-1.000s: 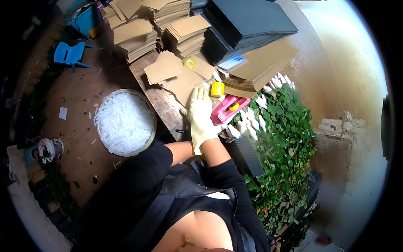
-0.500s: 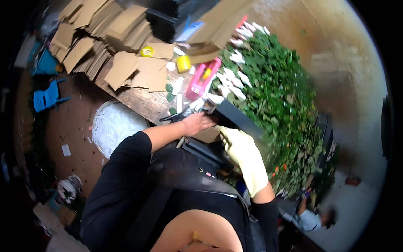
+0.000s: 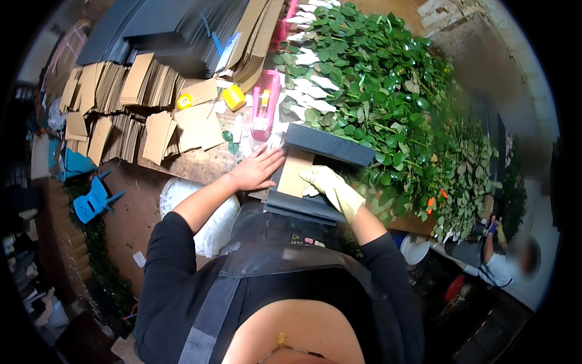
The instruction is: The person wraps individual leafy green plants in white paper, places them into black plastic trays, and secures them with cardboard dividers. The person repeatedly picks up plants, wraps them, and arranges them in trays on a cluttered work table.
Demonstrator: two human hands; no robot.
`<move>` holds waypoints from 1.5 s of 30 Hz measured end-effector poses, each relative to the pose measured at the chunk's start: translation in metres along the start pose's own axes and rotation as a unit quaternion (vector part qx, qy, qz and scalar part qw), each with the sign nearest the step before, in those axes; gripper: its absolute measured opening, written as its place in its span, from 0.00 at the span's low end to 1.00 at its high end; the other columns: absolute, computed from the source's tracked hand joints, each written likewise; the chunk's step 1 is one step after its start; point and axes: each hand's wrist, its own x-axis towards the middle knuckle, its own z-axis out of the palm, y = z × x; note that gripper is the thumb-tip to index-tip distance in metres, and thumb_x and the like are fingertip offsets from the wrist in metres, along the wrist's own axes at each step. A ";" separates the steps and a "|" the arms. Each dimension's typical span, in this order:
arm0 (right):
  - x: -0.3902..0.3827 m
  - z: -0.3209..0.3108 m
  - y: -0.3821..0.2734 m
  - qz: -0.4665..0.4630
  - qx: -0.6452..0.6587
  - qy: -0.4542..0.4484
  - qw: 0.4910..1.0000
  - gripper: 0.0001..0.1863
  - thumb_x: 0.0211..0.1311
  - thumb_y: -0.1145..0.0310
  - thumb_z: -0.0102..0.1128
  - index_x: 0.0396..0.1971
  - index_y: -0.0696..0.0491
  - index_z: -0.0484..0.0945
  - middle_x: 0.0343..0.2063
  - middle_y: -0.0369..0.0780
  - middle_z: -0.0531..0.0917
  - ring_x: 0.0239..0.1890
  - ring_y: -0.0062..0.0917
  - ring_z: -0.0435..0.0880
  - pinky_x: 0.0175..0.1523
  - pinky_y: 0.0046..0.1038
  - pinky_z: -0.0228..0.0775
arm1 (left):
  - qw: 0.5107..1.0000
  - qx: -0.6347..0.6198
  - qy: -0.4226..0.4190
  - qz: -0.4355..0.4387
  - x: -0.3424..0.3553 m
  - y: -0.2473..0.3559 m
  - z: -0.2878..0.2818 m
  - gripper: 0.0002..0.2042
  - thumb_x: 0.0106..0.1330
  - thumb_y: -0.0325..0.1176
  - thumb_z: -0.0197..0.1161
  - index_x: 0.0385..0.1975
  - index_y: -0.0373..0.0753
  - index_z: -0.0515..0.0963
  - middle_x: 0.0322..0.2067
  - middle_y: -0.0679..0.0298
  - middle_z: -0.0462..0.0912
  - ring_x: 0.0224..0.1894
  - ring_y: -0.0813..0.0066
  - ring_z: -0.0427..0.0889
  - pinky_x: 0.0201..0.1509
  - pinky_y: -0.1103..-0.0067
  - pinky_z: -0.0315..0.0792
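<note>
My left hand (image 3: 254,170), bare, lies with its fingers stretched out at the bench's near edge, just left of a brown cardboard piece (image 3: 293,171). My right hand (image 3: 330,189), in a pale yellow rubber glove, has its fingers closed on that cardboard piece. The cardboard lies between two black ribbed boards, an upper one (image 3: 327,144) and a lower one (image 3: 301,207). Just beyond my left hand are a pink tape dispenser (image 3: 265,109), a yellow tape roll (image 3: 233,97) and small white strips (image 3: 237,130).
Stacks of brown card (image 3: 110,137) and dark boards (image 3: 154,30) cover the bench's left. Bundled leafy stems with white wrapped ends (image 3: 382,91) fill the right. A blue chair (image 3: 91,202) and tub of white strips (image 3: 215,230) are below. A person (image 3: 503,261) is at the lower right.
The view has swung round, bringing a person into sight. The gloved hand has moved from the loose card onto the piece between black boards; my bare left hand has come out flat beside it.
</note>
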 end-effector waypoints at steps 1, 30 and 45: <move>0.000 0.004 -0.004 0.005 -0.016 0.012 1.000 0.15 0.74 0.59 0.63 0.44 0.57 0.82 0.25 0.38 0.85 0.26 0.24 0.88 0.30 0.21 0.80 | 0.999 -0.029 0.011 -0.008 -0.005 -0.002 -0.010 0.26 0.66 0.44 0.61 0.61 0.35 0.76 0.64 0.51 0.74 0.71 0.53 0.68 0.75 0.58 0.60; -0.149 -0.190 -0.037 -0.500 -0.240 0.503 0.663 0.16 0.74 0.68 0.49 0.53 0.58 0.79 0.51 0.53 0.84 0.53 0.36 0.84 0.64 0.38 0.72 | 0.977 -0.150 -0.138 -0.055 0.063 0.046 -0.014 0.36 0.52 0.39 0.79 0.63 0.41 0.72 0.54 0.51 0.70 0.59 0.49 0.72 0.64 0.64 0.72; -0.154 -0.106 0.077 0.182 -0.090 0.375 0.904 0.13 0.55 0.68 0.73 0.16 0.56 0.82 0.16 0.38 0.82 0.18 0.24 0.77 0.25 0.28 0.66 | 0.955 -0.260 -0.090 -0.111 0.050 0.044 -0.009 0.34 0.50 0.42 0.81 0.61 0.49 0.78 0.60 0.51 0.70 0.62 0.49 0.70 0.68 0.62 0.67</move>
